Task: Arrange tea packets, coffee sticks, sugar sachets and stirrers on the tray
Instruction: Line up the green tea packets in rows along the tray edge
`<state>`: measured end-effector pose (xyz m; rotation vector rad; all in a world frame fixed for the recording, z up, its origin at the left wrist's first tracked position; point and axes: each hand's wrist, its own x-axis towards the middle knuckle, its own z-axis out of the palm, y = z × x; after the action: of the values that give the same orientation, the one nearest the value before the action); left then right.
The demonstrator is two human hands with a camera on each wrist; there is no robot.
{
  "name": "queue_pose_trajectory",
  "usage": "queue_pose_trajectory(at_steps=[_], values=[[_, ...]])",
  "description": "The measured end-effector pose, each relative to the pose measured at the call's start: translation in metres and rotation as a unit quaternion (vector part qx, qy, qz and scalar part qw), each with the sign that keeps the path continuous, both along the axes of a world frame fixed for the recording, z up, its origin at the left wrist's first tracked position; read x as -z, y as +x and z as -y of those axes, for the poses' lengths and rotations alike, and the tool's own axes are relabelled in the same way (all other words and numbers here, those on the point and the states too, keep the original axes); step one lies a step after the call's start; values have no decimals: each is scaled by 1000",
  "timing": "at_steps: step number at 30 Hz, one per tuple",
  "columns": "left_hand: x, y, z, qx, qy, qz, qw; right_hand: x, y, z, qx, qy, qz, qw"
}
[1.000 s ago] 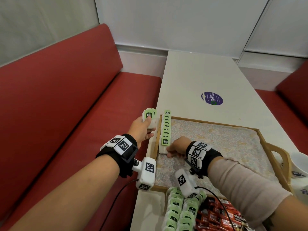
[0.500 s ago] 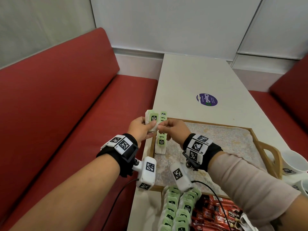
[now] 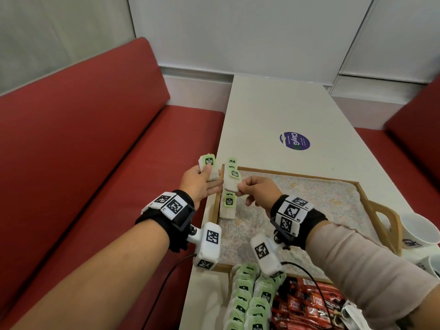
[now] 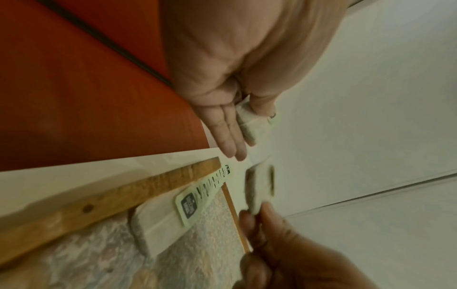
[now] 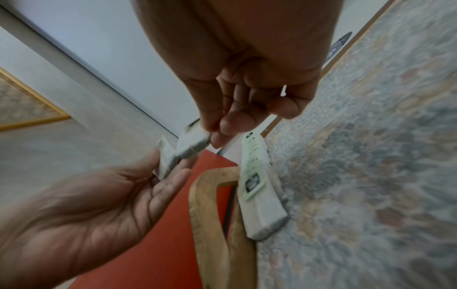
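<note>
Now the right hand [image 3: 258, 190] is pinching one tea bag [image 3: 232, 181], pulling it away from the left hand's [image 3: 198, 184] small stack [image 3: 209, 169], above the tray's [image 3: 297, 175] row of tea bags [image 3: 228, 206].

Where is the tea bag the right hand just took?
In the head view, the right hand pinches that tea bag in the air above the tray's far-left corner, over the row of tea bags, beside the left hand.
</note>
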<state>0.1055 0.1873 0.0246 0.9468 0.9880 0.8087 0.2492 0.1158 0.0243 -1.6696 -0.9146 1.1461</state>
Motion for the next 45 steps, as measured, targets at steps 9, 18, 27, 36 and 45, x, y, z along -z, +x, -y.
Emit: queue_pose_trajectory(at_steps=[9,18,27,36,45], values=[[5,-2,-4,-33,23,-79,996,27,-4,9,-61,-171,20,983],[6,-4,-4,-35,37,-98,994,30,-8,8,-60,-240,15,969],[3,-4,-2,-27,42,-103,993,19,-11,8,-82,-254,73,961],[5,-5,-3,-22,40,-100,994,17,-11,7,-145,-238,146,949],[8,-6,-3,-8,63,-112,992,16,-14,9,-132,-219,142,956]])
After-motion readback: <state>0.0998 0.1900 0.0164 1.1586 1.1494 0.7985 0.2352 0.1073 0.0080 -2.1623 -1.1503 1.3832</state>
